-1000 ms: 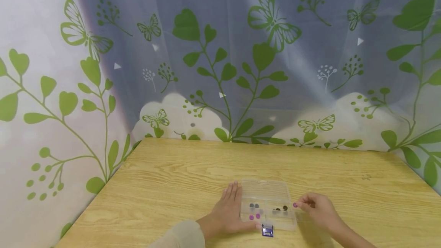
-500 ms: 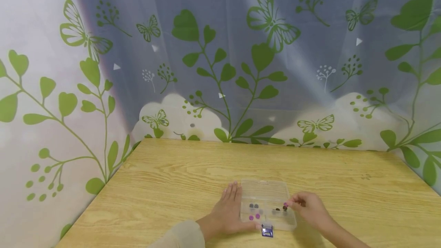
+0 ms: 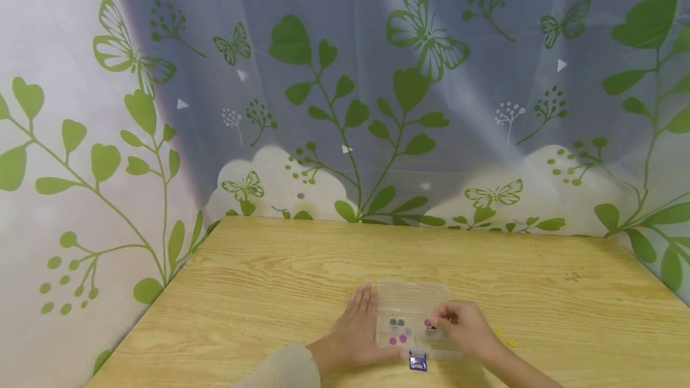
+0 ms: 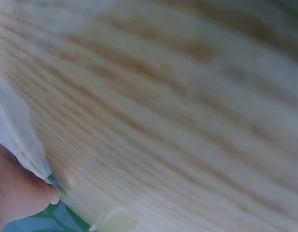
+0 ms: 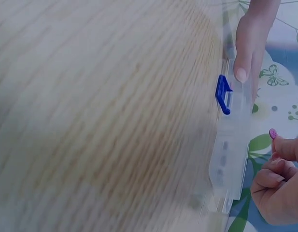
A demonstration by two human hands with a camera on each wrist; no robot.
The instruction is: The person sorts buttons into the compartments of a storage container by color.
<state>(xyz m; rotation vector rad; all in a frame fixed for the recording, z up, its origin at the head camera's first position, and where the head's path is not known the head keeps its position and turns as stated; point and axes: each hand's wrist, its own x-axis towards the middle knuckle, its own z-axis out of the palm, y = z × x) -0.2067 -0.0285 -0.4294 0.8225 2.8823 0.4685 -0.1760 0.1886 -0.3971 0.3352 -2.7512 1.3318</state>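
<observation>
A clear plastic compartment box lies with its lid raised at the back and a blue latch at its front. My left hand rests along its left side, fingers straight, thumb at the front edge. Between thumb and fingertips, my right hand pinches a small purple button above the right compartments. Two grey buttons sit in the back left compartment. Two purple buttons lie in the front left one. Dark buttons in the back right compartment are partly hidden by my right fingers.
The box stands on a wood-grain table. Two yellow buttons lie on the table just beyond my right wrist. A curtain with green leaves and butterflies hangs behind the table and along its left side.
My right hand has moved left with the purple button, from beside the box to over its right compartments. The yellow buttons have come into sight. My left hand has stayed put.
</observation>
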